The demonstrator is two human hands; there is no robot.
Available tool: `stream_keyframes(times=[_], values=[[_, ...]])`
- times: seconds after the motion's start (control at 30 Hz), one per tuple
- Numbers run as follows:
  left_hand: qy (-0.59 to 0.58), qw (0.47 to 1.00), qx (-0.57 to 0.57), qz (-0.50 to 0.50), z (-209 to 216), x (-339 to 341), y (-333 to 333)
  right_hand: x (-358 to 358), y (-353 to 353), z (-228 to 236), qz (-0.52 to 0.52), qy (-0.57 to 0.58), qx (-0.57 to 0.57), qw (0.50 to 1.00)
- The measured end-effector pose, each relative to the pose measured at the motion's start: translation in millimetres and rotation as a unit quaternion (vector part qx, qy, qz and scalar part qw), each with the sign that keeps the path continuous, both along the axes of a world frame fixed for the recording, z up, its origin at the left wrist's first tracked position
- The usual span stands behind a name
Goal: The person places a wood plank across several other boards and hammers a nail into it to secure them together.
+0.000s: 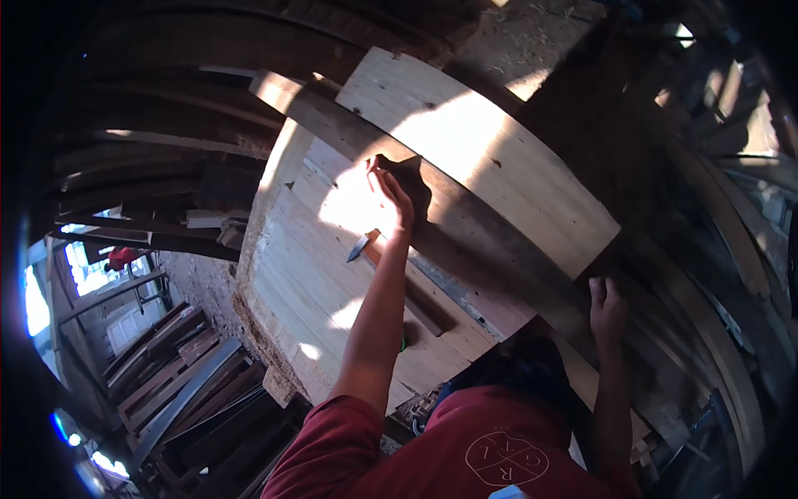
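Observation:
My left hand (391,200) reaches far over the wooden bench top (287,241), partly in bright sun. Its fingers are stretched out beside the near edge of a long, darker plank (486,212), and its shadow falls there. Whether the palm touches the plank, I cannot tell. Under my left forearm lies a hammer (363,246) with a pointed metal head and a wooden handle. My right hand (608,308) is in shade by the plank's right end, fingers pointing away with a small gap between them. Nothing shows in it. Beyond the plank is a wide, pale board (499,158), partly sunlit.
Stacked lumber (179,366) lies at the lower left, with more long timbers (166,116) at the upper left. Curved planks (715,216) stand along the right. Sawdust (270,358) gathers by the bench's left edge. A person in red (123,256) is far off left.

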State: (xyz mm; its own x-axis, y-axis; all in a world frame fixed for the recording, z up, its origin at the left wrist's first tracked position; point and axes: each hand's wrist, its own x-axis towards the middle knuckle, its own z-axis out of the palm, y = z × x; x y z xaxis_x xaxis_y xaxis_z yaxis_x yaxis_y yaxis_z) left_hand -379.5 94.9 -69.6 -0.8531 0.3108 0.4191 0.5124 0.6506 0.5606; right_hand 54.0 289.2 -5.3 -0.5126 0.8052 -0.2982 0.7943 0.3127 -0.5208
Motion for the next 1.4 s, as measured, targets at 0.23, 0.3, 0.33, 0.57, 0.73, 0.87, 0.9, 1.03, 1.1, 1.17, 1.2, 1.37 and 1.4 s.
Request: stream_keyframes(times=[0.23, 0.3, 0.33, 0.57, 0.73, 0.87, 0.9, 1.03, 1.1, 1.17, 1.2, 1.37, 1.4], values=[[0.062, 0.997, -0.036, -0.025, 4.5, 2.3, 12.1, 6.1, -16.8, 3.3, 0.056, -0.014, 0.035, 0.998], [0.097, 0.994, -0.037, -0.025, -1.0, -5.4, 4.3, 7.7, -21.0, -3.7, 0.058, -0.001, 0.064, 0.996], [0.103, 0.993, -0.045, -0.03, -2.5, -7.7, 2.0, 9.2, -21.6, -1.6, 0.062, -0.018, 0.046, 0.997], [0.123, 0.988, -0.091, -0.036, -0.4, -1.0, 3.0, 30.0, -28.3, 0.9, 0.053, -0.055, 0.021, 0.997], [0.135, 0.985, -0.107, -0.028, 5.3, 0.9, 5.1, 3.9, -46.0, 16.7, 0.028, 0.094, 0.136, 0.986], [0.185, 0.965, -0.184, 0.0, 4.9, 9.2, 14.4, -61.0, -109.3, 40.8, 0.141, 0.186, 0.084, 0.969], [0.19, 0.963, -0.192, 0.003, 7.0, 13.0, 14.9, -82.9, -130.9, 40.7, 0.174, 0.211, -0.004, 0.962], [0.156, 0.978, -0.114, -0.08, 10.3, -14.5, -8.6, -165.9, -213.4, 26.3, 0.321, 0.149, -0.095, 0.931], [-0.089, 0.985, -0.1, -0.112, 10.1, -9.1, -6.5, -181.5, -232.9, 11.7, 0.325, 0.087, -0.033, 0.941], [-0.105, 0.98, -0.076, -0.15, 22.8, 2.5, 0.9, -182.1, -229.4, 7.5, 0.292, 0.015, -0.01, 0.956], [-0.142, 0.974, -0.071, -0.161, 29.5, 5.0, 1.4, -175.0, -223.5, 9.0, 0.277, 0.01, -0.071, 0.958], [-0.149, 0.943, -0.182, -0.236, 65.4, -37.7, -34.1, -92.5, -190.0, 35.6, 0.25, 0.054, -0.304, 0.918], [-0.194, 0.935, -0.177, -0.24, 72.2, -36.2, -28.8, -59.3, -185.8, 33.8, 0.24, 0.072, -0.342, 0.906]])
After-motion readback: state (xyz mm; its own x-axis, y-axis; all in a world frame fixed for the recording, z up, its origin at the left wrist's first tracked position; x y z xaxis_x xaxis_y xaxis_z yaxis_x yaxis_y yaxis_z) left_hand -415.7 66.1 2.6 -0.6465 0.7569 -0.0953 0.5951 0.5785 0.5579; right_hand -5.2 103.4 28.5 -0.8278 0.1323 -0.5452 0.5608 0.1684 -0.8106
